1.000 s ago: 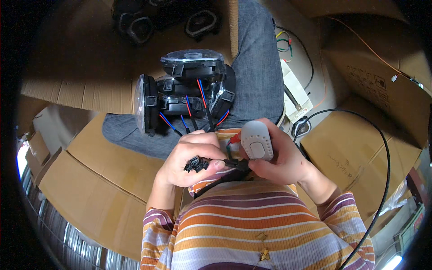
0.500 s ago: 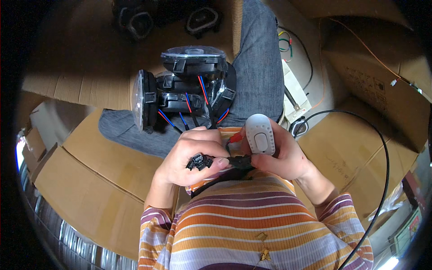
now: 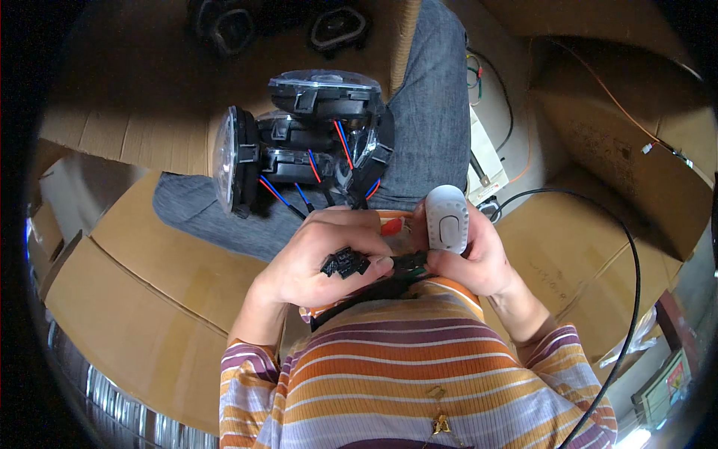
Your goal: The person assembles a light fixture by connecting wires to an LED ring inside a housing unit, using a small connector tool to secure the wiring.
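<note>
My left hand is closed around a bundle of black plug connectors, whose ends stick out beside the thumb. My right hand grips a white rounded device with an oval button on its face. Between both thumbs sits another black connector, pinched from either side. A red clip or plug shows behind it, partly hidden by the fingers. Red and blue wires run from several round black lamps with clear lenses toward my left hand. The lamps lie stacked across my lap.
Cardboard spreads at the left, and an open carton ahead holds more dark lamp units. A black cable loops along the right. Beyond my jeans-clad leg lies a white box-like item near coloured wires.
The white device has shifted slightly right and tilted a little with my right hand. Both hands keep their hold, and the connector stays between the thumbs.
</note>
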### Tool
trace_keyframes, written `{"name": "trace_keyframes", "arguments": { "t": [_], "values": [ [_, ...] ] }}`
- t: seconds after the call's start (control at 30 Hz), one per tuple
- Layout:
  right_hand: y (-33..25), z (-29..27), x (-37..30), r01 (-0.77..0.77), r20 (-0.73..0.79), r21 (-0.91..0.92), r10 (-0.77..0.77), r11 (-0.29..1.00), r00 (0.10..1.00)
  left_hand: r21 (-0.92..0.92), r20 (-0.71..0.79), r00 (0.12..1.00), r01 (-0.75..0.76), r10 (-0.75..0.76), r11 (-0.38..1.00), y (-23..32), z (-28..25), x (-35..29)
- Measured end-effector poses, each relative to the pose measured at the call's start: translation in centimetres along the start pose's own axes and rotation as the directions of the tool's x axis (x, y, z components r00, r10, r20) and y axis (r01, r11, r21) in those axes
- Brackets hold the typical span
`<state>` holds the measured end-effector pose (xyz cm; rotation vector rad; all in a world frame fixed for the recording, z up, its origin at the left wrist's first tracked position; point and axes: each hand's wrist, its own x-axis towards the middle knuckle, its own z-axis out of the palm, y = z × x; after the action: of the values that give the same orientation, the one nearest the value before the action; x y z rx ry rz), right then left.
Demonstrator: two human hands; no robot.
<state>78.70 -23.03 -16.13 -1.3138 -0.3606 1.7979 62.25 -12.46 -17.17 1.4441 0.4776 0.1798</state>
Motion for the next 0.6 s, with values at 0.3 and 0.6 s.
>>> {"name": "trace_keyframes", "arguments": {
  "t": [0.3,0.6],
  "values": [
    [0.2,0.4,-0.4,0.138,-0.048,-0.256,-0.155,0.957,0.987,0.101,-0.015,1.000,0.008,-0.007,0.995,-0.7,0.1,-0.1],
    [0.2,-0.2,-0.4,0.141,0.092,-0.373,-0.114,0.917,0.989,0.208,0.087,0.996,0.010,-0.029,0.978,-2.0,0.5,-1.1]
  ]
}}
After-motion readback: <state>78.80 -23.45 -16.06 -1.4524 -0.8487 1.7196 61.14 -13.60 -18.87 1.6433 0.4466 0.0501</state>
